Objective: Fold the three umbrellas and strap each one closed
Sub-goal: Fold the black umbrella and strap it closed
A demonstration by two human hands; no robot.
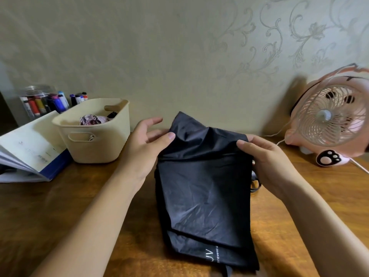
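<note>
We hold the black umbrella [203, 186] flat on the counter [89, 206], between our arms. The left hand [145, 144] pinches the canopy's far left edge with thumb and forefinger, the other fingers spread. The right hand [265, 156] has its fingers clamped on the far right edge.

Risk: the slick fabric may slip, and uneven pleats would leave the bundle too bulky to fasten.

The basket [95, 136] on the left and the fan [329, 120] on the right limit sideways room.

The umbrella [201, 188] is matt black cloth, the table [83, 200] smooth wood, the basket [95, 144] probably matt plastic.
</note>
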